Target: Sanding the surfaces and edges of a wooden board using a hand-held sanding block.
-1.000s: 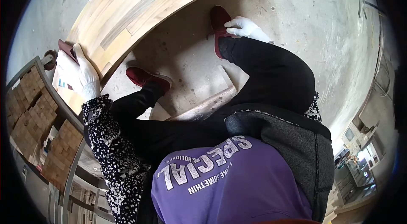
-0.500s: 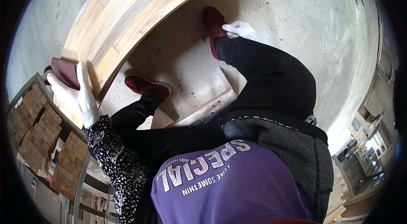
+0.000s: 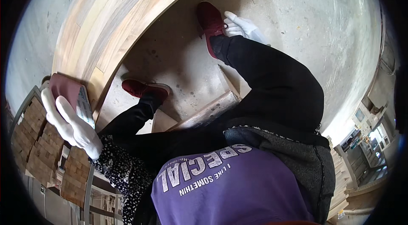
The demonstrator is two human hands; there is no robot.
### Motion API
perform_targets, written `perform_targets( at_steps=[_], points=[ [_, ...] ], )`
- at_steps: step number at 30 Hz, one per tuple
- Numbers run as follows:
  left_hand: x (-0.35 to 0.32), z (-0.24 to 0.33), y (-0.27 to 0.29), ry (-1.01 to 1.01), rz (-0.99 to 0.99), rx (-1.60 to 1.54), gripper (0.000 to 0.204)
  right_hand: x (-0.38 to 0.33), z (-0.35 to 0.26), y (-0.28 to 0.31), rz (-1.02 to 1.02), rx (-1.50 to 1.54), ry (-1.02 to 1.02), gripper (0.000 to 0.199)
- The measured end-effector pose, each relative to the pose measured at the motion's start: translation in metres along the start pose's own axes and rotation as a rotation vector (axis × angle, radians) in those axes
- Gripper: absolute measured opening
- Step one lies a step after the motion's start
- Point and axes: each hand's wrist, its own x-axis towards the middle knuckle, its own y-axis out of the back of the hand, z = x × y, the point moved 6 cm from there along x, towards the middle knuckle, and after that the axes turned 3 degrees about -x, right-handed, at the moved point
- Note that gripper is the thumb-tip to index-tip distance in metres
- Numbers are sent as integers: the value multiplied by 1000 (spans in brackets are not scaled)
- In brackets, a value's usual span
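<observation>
Spanning the concrete floor, a long glued wooden panel has a reddish sanding block pressed to its near end, gripped by the gloved left hand. The gloved right hand rests loosely by a red shoe. Tilting the block could gouge the edge.

A dusty grey concrete floor spreads under daylight, with a metal rack of stacked wood blocks at left.
</observation>
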Motion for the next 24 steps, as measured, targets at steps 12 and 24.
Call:
perform_targets(
  at_steps=[12,24],
  points=[
    [4,-38,12,103,7,-398,51,48,10,22,16,-401,131,52],
    [8,-34,59,209,200,-835,72,-66,-99,80,342,28,646,49]
  ],
)
